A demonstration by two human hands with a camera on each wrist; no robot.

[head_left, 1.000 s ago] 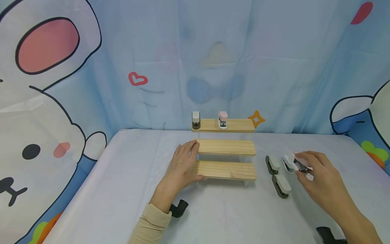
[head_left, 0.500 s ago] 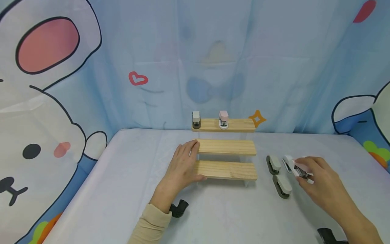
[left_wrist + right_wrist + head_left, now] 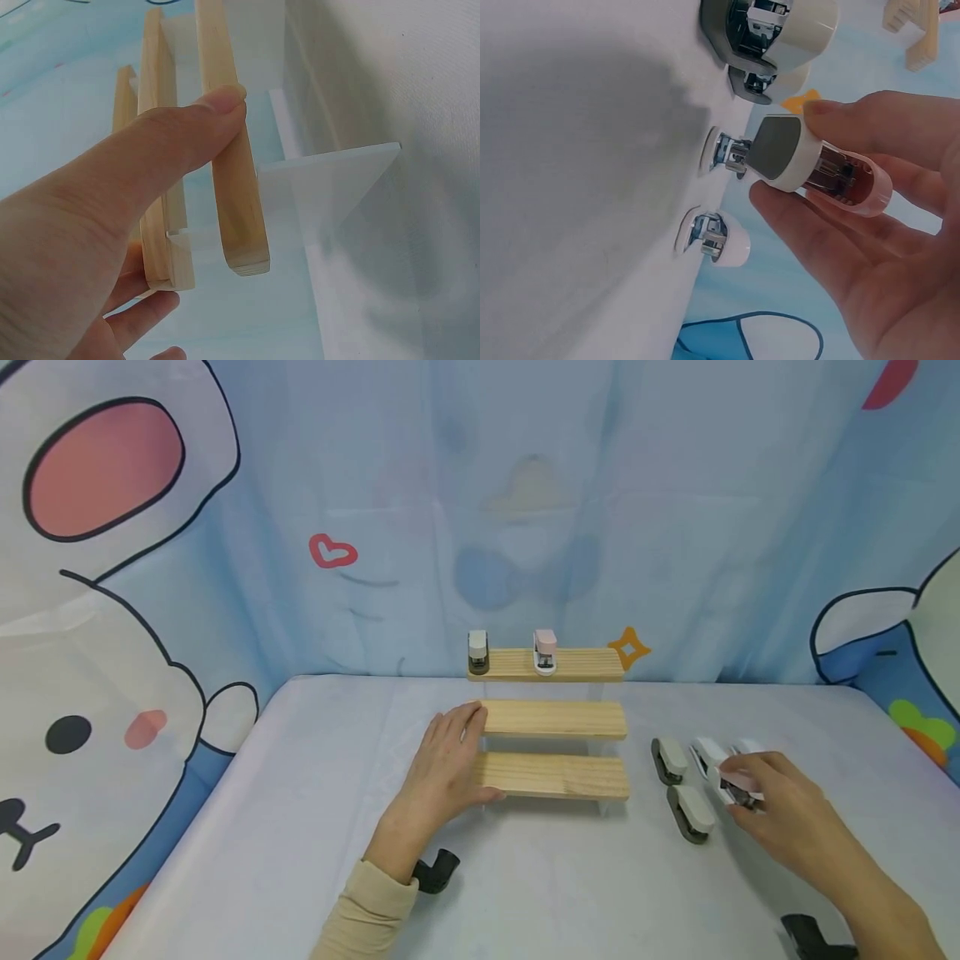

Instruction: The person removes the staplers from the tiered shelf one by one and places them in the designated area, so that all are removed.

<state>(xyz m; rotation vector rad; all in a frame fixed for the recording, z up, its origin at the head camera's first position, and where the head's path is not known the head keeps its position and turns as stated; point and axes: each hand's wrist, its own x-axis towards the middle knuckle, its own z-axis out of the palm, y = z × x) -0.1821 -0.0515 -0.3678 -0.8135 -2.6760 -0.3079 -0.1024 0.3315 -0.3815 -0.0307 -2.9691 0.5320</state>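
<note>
Two dark-based staplers [image 3: 690,814] sit left of our right hand [image 3: 776,797], which pinches a pink-and-white stapler [image 3: 821,166], while our left hand [image 3: 442,764] grips a wooden-shelved rack [image 3: 555,775] with thumb and fingers.

From the head we look forward and down; close up, our left wrist view shares that frame's central shelf [image 3: 555,777], our right wrist view the staplers [image 3: 691,814] at its right.

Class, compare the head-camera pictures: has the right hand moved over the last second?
Yes. Against the wooden shelf, the right hand sits slightly lower in the head view than a second ago.
</note>
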